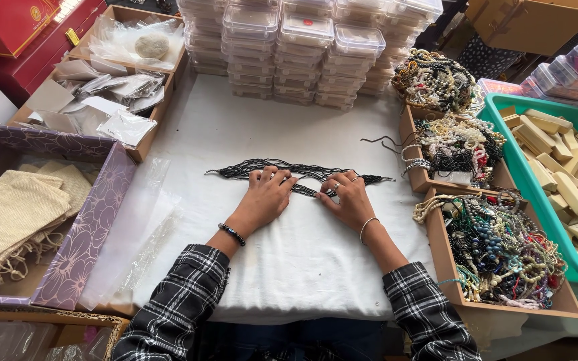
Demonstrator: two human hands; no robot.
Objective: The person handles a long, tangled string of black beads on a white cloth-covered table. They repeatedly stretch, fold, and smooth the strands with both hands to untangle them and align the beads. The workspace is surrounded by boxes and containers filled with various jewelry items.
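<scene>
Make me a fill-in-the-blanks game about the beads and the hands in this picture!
1. Both hands, the left hand and the right hand, press on a black beaded ____ lying on the white cloth.
2. The wooden blocks sit in a ____ coloured tray.
3. The stacked clear boxes are ____ the hands.

Missing words: necklace; green; beyond

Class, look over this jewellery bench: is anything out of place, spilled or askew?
Mostly tidy. A dark cord trails out of the upper bead box onto the white cloth. Both hands, left hand and right hand, press flat on the black beaded strands, which lie straight.
</scene>
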